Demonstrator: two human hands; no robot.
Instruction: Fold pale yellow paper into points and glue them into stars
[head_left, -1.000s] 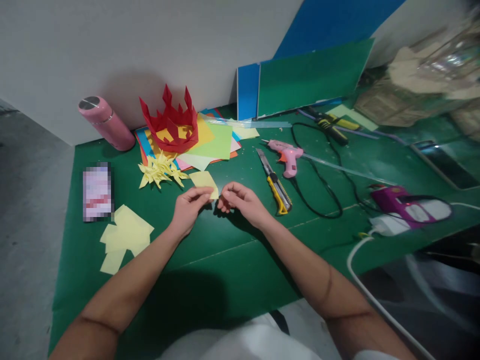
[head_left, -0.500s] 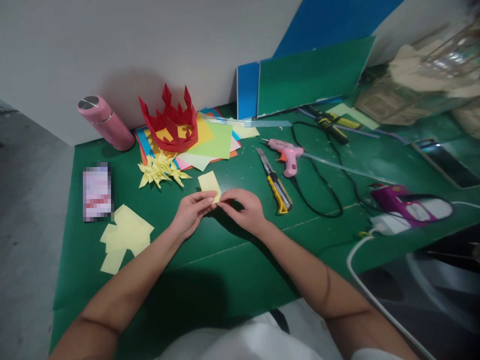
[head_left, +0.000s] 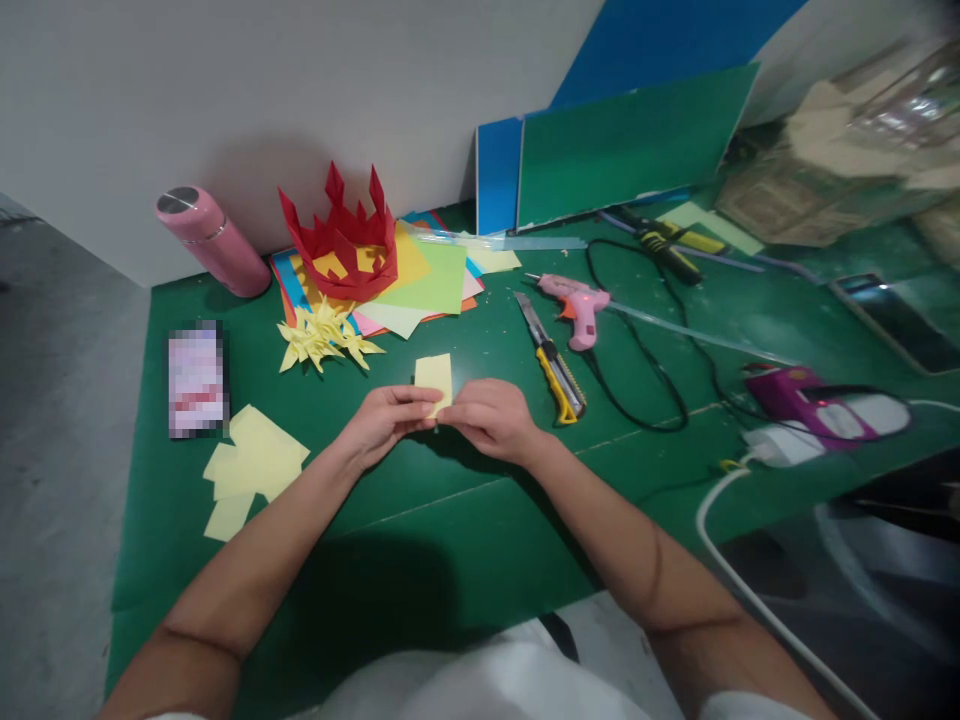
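A small pale yellow piece of paper (head_left: 433, 375) is held upright just above the green table (head_left: 405, 570). My left hand (head_left: 386, 420) pinches its lower left part between thumb and fingers. At the lower right corner, my right hand (head_left: 491, 420) grips the same paper with fingertips closed. More yellow paper pieces (head_left: 259, 460) lie in a loose pile beside my left forearm. Beyond my hands sits a cluster of folded yellow paper shapes (head_left: 322, 335). Behind that, a red folded-paper crown (head_left: 341, 240) stands on coloured paper sheets (head_left: 442, 280).
Right of my hands lie a yellow utility knife (head_left: 555, 370) and a pink glue gun (head_left: 577, 305) with its black cord. A pink bottle (head_left: 214, 245) stands back left. Pliers (head_left: 667, 250), a phone (head_left: 900, 320) and a purple power strip (head_left: 795, 400) are farther right.
The paper in my fingers has turned from tilted to nearly upright and moved slightly right. My right fingers have closed in further on its lower corner.
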